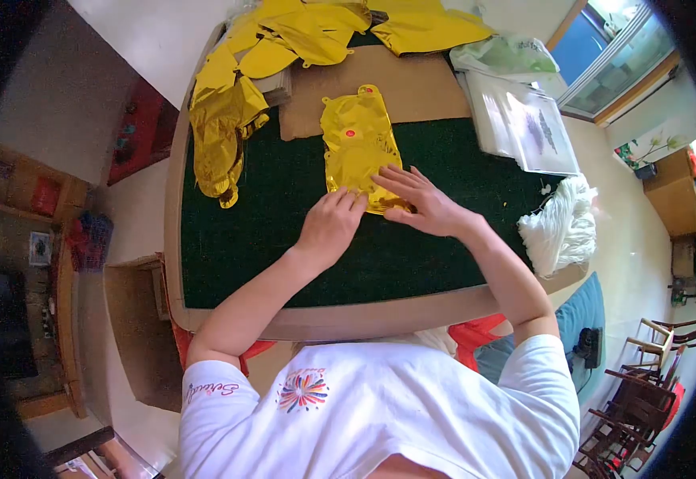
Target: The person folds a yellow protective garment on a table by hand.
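A flat gold foil balloon point(356, 148) with small red spots lies on the dark green table cover, its upper end over a brown cardboard sheet. At the balloon's lower left edge, my left hand point(330, 227) is closed, with bent fingers gripping the foil. My right hand point(428, 203) is open; its spread fingers lie flat over the lower right part of the foil. The bottom edge of the balloon is partly hidden by both hands.
More gold foil balloons point(308, 36) are heaped along the far and left table edges. The cardboard sheet point(436, 84) lies at the back. To the right are clear plastic bags point(516, 120) and a bundle of white string point(559, 227). An open cardboard box point(136, 335) stands left of the table.
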`<state>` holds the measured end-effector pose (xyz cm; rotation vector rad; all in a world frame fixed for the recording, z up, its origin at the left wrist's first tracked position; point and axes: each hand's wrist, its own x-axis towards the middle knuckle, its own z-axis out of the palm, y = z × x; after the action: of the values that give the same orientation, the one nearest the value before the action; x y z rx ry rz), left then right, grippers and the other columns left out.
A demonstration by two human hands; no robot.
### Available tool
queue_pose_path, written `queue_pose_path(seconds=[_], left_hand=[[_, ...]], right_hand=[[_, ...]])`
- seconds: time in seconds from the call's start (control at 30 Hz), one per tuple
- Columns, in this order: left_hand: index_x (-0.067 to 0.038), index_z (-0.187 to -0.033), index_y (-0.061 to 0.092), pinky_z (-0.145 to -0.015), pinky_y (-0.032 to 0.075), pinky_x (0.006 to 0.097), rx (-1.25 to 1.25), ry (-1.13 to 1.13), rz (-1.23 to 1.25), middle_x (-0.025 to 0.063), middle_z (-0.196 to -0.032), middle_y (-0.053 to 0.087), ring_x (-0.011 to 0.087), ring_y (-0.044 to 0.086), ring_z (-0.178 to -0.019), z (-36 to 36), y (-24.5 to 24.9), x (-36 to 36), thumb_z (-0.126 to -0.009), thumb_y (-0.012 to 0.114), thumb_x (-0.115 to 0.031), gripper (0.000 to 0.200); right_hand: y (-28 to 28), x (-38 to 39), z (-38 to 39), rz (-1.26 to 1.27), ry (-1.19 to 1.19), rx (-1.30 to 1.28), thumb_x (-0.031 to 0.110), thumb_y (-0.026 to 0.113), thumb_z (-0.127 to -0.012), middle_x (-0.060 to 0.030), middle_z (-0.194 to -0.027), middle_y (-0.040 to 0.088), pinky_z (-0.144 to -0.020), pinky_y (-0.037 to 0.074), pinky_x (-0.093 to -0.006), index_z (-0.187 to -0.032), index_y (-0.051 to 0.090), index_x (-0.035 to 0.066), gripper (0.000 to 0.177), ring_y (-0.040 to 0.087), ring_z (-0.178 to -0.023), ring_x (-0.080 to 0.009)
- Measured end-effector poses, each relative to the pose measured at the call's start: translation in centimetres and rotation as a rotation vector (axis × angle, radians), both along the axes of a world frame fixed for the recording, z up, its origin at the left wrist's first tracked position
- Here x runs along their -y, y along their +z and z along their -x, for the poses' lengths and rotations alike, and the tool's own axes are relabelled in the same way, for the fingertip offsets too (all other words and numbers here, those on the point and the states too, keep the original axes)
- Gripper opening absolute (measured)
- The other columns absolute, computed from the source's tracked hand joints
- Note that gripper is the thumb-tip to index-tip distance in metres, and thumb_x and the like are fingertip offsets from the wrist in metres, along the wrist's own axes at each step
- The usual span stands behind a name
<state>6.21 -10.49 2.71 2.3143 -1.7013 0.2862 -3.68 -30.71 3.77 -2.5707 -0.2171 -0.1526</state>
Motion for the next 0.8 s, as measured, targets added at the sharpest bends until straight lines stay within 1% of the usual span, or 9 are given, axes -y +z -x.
queue_pose_path(seconds=[0.07,0.13,0.23,0.27,0.33,0.43,0.5,0.57,0.8], left_hand=[[-0.001,-0.11,0.059,-0.089,0.048,0.0349,-0.051,-0.009,0.038,0.015,-0.109,0.062,0.0276,0.058,-0.106,-0.4,0.7,-0.5,-0.08,0.056,-0.005,0.03],[-0.002,-0.112,0.059,-0.09,0.048,0.0362,-0.421,0.065,-0.01,0.0142,-0.112,0.062,0.0271,0.058,-0.109,-0.2,2.1,-1.1,-0.083,0.053,-0.003,0.03],[-0.005,-0.119,0.055,-0.092,0.048,0.0351,-0.626,0.042,-0.062,0.015,-0.115,0.06,0.0315,0.058,-0.107,-0.1,3.2,-1.9,-0.082,0.058,-0.001,0.038],[-0.005,-0.119,0.055,-0.092,0.048,0.0351,-0.626,0.044,-0.06,0.015,-0.115,0.06,0.0315,0.058,-0.107,-0.2,3.1,-2.2,-0.082,0.058,-0.001,0.038],[-0.006,-0.125,0.05,-0.096,0.046,0.0363,-0.546,0.016,0.298,0.015,-0.125,0.055,0.0308,0.054,-0.114,-0.5,2.3,-2.7,-0.076,0.069,-0.002,0.053],[-0.007,-0.128,0.046,-0.101,0.042,0.0377,-0.423,0.08,0.295,0.0145,-0.129,0.051,0.0292,0.049,-0.121,-2.1,0.1,-3.3,-0.07,0.073,-0.003,0.064],[-0.007,-0.126,0.049,-0.102,0.04,0.0385,-0.418,0.085,0.291,0.0134,-0.128,0.053,0.0282,0.049,-0.122,-2.3,-0.7,-3.5,-0.072,0.071,-0.003,0.059],[-0.006,-0.122,0.053,-0.103,0.04,0.0404,-0.2,-0.038,0.203,0.0121,-0.127,0.054,0.0272,0.048,-0.122,-2.6,-1.0,-3.3,-0.073,0.068,-0.001,0.051],[-0.007,-0.118,0.059,-0.104,0.038,0.0429,-0.189,-0.048,0.209,0.0107,-0.125,0.057,0.0267,0.049,-0.122,-2.5,-1.3,-2.7,-0.076,0.064,0.001,0.043]], right_hand=[[1.1,0.4,0.3,-0.125,0.045,-0.033,0.025,0.053,-0.092,-0.0155,-0.142,0.039,-0.112,0.02,-0.0496,-0.136,0.044,0.012,0.047,0.031,-0.135,-0.0296],[1.3,0.7,0.5,0.066,0.086,-0.009,0.023,0.055,-0.091,-0.0149,-0.142,0.039,-0.112,0.019,-0.0494,-0.137,0.042,0.013,0.049,0.03,-0.136,-0.0292],[0.1,1.1,0.2,0.24,0.14,0.056,0.016,0.058,-0.088,-0.0137,-0.141,0.041,-0.112,0.021,-0.0477,-0.137,0.043,0.013,0.051,0.033,-0.135,-0.0292],[-0.2,1.2,0.3,0.241,0.143,0.057,0.016,0.058,-0.088,-0.0137,-0.141,0.041,-0.112,0.021,-0.0477,-0.137,0.043,0.013,0.051,0.033,-0.135,-0.0292],[-0.4,1.1,0.5,0.077,0.106,0.08,0.012,0.057,-0.087,-0.0129,-0.138,0.045,-0.112,0.024,-0.0462,-0.134,0.047,0.013,0.048,0.037,-0.132,-0.0296],[-0.3,0.7,1.1,0.026,0.114,0.059,0.012,0.055,-0.088,-0.013,-0.134,0.049,-0.111,0.026,-0.0461,-0.132,0.05,0.011,0.043,0.04,-0.13,-0.0298],[-0.7,0.6,1.2,0.019,0.119,0.067,0.013,0.055,-0.089,-0.0129,-0.134,0.049,-0.111,0.026,-0.0459,-0.131,0.051,0.011,0.043,0.04,-0.13,-0.0298],[-1.0,0.5,1.4,0.014,0.125,0.074,0.013,0.054,-0.089,-0.0128,-0.134,0.049,-0.111,0.026,-0.0458,-0.131,0.051,0.011,0.042,0.04,-0.13,-0.0298],[-1.0,0.6,1.5,0.01,0.126,0.06,0.012,0.055,-0.088,-0.0126,-0.135,0.048,-0.111,0.025,-0.0464,-0.13,0.052,0.011,0.042,0.039,-0.131,-0.0298]])
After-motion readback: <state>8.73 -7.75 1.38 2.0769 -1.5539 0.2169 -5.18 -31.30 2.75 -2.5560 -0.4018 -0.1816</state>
